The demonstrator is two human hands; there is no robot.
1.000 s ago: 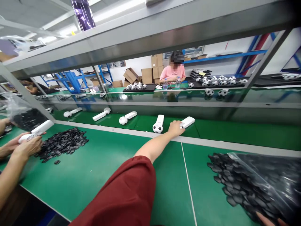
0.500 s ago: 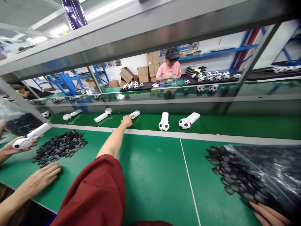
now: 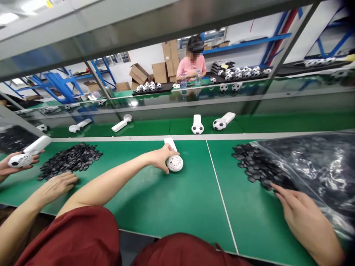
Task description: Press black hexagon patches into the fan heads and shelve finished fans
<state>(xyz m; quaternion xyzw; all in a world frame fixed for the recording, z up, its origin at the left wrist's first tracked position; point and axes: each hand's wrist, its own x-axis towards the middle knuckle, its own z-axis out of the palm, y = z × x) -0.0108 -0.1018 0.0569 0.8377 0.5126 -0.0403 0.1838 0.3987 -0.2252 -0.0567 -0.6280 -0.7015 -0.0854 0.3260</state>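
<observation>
Head view: the left hand holds a white fan at the table, round end right of its fingers, handle pointing away from the person. The right hand, farther off, touches black pieces; its grip is unclear.

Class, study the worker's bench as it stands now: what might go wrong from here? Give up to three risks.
The left hand grips the white handheld fan near its neck, so its round head might twist or slip.
The right hand's fingertips touch the loose black pieces; some could scatter.
The plastic bag lies beside that hand and might snag it.
</observation>
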